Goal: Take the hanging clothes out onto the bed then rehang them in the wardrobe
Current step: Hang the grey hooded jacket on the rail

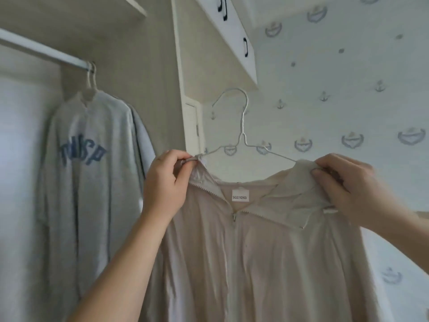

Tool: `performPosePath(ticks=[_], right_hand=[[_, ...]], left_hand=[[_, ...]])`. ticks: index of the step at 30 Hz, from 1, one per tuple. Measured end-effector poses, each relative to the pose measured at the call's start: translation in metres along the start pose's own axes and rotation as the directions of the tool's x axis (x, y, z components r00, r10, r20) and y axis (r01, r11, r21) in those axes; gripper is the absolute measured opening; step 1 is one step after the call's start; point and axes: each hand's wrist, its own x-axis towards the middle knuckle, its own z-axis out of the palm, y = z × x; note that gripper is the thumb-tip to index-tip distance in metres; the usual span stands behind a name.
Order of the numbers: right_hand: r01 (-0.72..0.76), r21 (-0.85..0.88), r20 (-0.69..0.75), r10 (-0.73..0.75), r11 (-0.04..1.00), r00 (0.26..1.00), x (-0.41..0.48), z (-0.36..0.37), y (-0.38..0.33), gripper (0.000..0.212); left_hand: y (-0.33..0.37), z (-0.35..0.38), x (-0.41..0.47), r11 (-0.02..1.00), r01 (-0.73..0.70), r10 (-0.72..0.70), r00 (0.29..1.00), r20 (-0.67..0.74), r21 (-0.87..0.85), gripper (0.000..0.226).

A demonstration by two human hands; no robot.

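Bedroom of a home, as I face it: open beige-lined wardrobe (144, 89) with a white metal hanging rail (46, 50) bearing a grey printed sweatshirt (88, 182); white black-handled overhead cupboard doors (232, 31); pale wallpaper with blue anchor motifs (348, 101).

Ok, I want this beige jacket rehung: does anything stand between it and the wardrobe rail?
Nothing visible does. The left hand and right hand hold the beige jacket on its hanger; a grey sweatshirt occupies the right end of the rail; the rest shows bare.
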Motion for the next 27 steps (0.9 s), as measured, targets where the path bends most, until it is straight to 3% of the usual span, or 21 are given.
performPosePath(ticks=[9, 13, 19, 22, 25, 27], right_hand=[[0.082, 0.074, 0.035, -0.085, 0.994, 0.996, 0.136, 0.059, -0.110, 0.014], [0.066, 0.221, 0.100, -0.089, 0.973, 0.991, 0.192, 0.103, -0.158, 0.021], [0.023, 0.390, 0.086, -0.062, 0.920, 0.994, 0.270, 0.177, -0.232, 0.021], [0.044, 0.421, 0.081, -0.086, 0.906, 0.993, 0.300, 0.213, -0.263, 0.022], [0.028, 0.466, 0.088, -0.078, 0.884, 0.993, 0.326, 0.246, -0.293, 0.020], [0.000, 0.503, 0.105, -0.061, 0.864, 0.993, 0.339, 0.265, -0.310, 0.020]], left_hand=[[-0.066, -0.125, 0.123, 0.991, -0.013, 0.029, 0.992, -0.120, 0.132, 0.006], [-0.113, -0.165, 0.160, 0.958, 0.111, -0.066, 0.982, -0.176, 0.263, 0.009], [-0.178, -0.210, 0.196, 0.823, 0.321, -0.181, 0.930, -0.320, 0.469, 0.014], [-0.201, -0.228, 0.211, 0.771, 0.443, -0.284, 0.882, -0.376, 0.458, 0.028], [-0.222, -0.243, 0.218, 0.774, 0.505, -0.400, 0.858, -0.323, 0.382, 0.052], [-0.235, -0.248, 0.219, 0.769, 0.500, -0.404, 0.863, -0.302, 0.398, 0.061]])
